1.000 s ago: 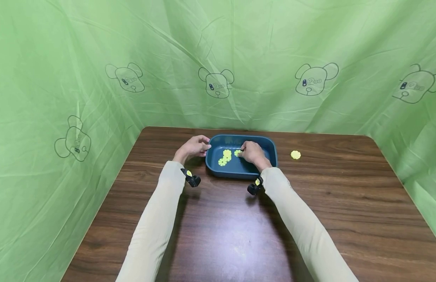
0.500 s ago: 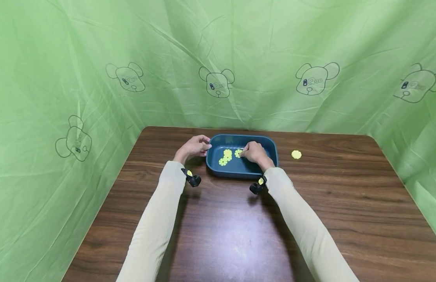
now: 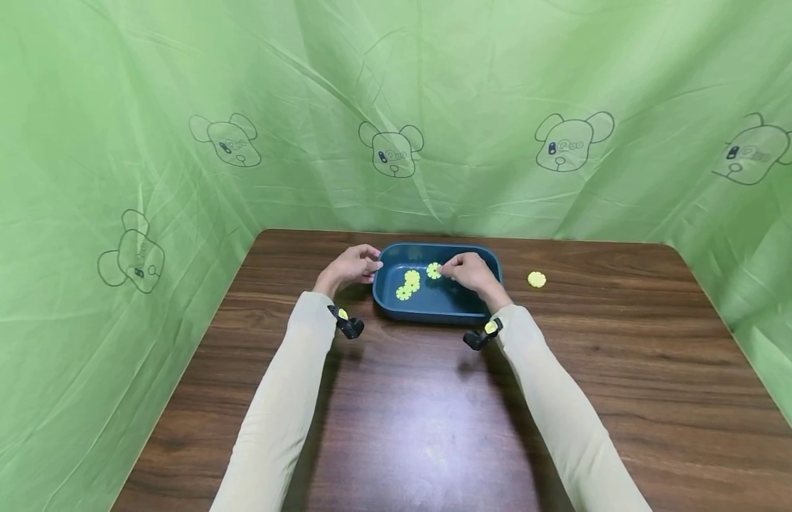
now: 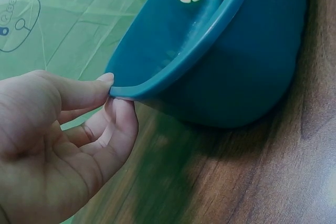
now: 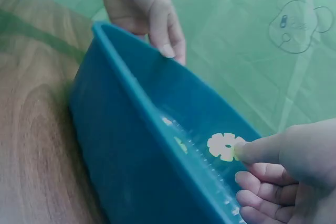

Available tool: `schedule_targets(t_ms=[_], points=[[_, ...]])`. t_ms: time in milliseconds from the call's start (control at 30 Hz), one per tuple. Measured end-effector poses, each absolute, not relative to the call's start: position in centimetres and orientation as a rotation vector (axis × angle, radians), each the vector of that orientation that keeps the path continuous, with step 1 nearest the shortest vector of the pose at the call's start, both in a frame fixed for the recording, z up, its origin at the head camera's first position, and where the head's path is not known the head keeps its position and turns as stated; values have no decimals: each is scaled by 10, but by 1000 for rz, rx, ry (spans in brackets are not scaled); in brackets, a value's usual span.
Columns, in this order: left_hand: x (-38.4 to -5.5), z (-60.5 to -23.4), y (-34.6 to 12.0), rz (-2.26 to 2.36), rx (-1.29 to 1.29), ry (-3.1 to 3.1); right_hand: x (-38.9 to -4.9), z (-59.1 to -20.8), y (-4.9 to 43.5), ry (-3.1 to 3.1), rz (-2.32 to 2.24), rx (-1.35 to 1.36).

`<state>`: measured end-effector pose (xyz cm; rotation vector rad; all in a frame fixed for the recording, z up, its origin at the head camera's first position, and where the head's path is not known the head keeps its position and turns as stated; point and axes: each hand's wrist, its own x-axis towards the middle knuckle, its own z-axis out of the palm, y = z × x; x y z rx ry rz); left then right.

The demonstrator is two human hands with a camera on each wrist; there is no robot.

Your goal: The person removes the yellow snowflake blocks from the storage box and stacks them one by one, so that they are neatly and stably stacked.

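Note:
A dark blue plastic basin [image 3: 428, 316] with rounded corners stands on the table. My left hand [image 3: 352, 267] pinches its left rim between thumb and fingers, as the left wrist view shows closely. Over the inside of the basin, my right hand [image 3: 471, 272] pinches a yellow flower-shaped disc [image 5: 223, 146] by its edge; the disc has notches around it and a hole in its middle. Several more yellow flower discs [image 3: 408, 286] lie together on the basin floor, left of the held one.
Another yellow flower disc [image 3: 537, 279] lies on the brown wooden table [image 3: 626, 341], right of the basin. A green cloth [image 3: 473, 192] with printed bear heads hangs behind the table and along both sides.
My right hand has risen a little and shifted right, lifting the pinched flower disc from the basin floor. The left hand keeps its hold on the rim.

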<state>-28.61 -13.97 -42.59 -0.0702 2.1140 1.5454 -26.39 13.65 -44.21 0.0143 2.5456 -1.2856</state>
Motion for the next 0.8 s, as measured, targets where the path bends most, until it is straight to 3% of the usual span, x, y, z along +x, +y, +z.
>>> schedule_targets(t_ms=[800], points=[[-282,-428,-139,1531,-60,2137,-252,-403,181,2618,-1431,6]])
